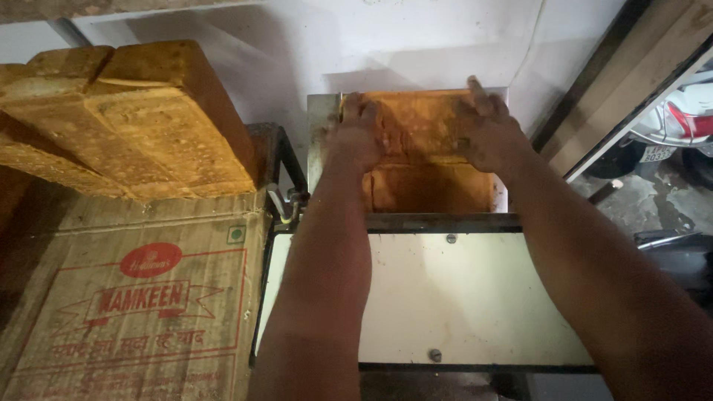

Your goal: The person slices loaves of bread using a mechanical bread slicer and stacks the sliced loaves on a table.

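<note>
Lower left of frame: brown cardboard carton [134, 312], flat top, printed in red with an oval badge, a banner shape and a small green square mark at its upper right corner. Lower centre: pale cream machine panel [460, 297] with dark frame and visible screw heads.

Mid frame: both forearms reach up the picture. Left hand [359, 134] lies flat, fingers spread, on the left top of the orange-brown loaf block [423, 148]; right hand [486, 130] presses its right top. Neither grip closes around it; palms down, touching. Block sits in a metal chute [321, 126] at centre top.

Upper left: stacked loaves [126, 119] atop the carton. Far right: parked scooter [679, 126], partly visible.
</note>
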